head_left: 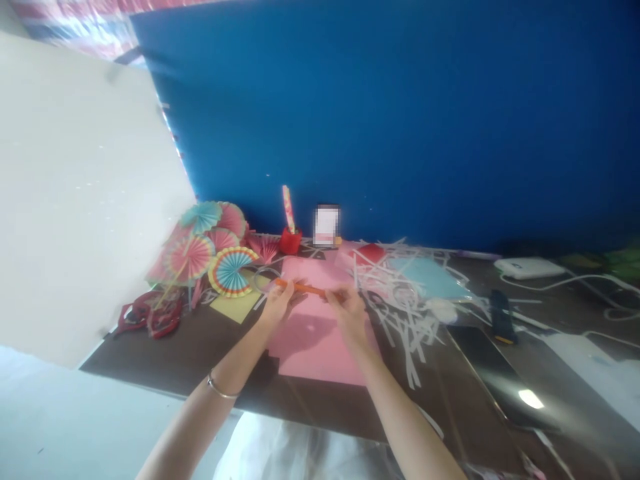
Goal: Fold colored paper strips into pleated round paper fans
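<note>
Between my two hands stretches a narrow orange strip (313, 289), perhaps folded paper; its exact kind is unclear. My left hand (280, 301) pinches it near the left end, thumb on top. Closed on the right part is my right hand (349, 308), with some fingers hidden behind the strip. Below both hands a pink paper sheet (320, 357) lies flat on the dark table. A yellow paper piece (235, 305) lies to the left of my left hand, beside a striped pleated paper fan (231, 272).
Several pleated paper fans (190, 259) and red scissors (155, 313) crowd the left. White paper strips (407, 327) tangle to the right, by light-blue paper (433, 277), a dark phone (500, 373) and a utility knife (501, 317). A red holder (290, 241) stands behind.
</note>
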`<state>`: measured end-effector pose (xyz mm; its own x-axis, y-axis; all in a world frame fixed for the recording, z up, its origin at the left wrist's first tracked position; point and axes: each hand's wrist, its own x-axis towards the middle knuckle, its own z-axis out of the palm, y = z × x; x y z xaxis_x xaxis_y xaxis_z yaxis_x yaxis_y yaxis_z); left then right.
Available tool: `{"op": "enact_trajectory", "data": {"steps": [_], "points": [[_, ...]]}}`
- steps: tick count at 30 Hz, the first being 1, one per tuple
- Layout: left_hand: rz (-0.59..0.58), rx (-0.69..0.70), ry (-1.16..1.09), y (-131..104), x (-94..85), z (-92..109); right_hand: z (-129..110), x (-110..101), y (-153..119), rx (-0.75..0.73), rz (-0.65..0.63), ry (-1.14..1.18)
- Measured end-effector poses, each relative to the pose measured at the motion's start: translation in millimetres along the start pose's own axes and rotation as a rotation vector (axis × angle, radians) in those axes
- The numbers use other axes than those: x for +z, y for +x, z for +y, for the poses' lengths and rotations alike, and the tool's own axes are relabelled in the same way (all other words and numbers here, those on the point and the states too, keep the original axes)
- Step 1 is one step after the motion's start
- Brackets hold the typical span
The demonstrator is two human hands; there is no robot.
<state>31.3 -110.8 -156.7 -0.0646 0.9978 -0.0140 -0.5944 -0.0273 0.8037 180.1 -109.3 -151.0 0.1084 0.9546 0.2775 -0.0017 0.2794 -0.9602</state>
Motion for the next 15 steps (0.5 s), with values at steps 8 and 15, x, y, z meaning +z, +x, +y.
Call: {"op": "enact_trajectory", "data": {"steps": [8,15], "points": [[0.035,0.377,0.414,-14.7,-8.0,11.6,-8.6,-0.3,-15.2,-0.12,-0.167,-0.193],[-0.051,0.245,0.445,-17.4,-6.1,16.0,-13.7,6.9,-14.9,0.116,-0.465,0.035]]}}
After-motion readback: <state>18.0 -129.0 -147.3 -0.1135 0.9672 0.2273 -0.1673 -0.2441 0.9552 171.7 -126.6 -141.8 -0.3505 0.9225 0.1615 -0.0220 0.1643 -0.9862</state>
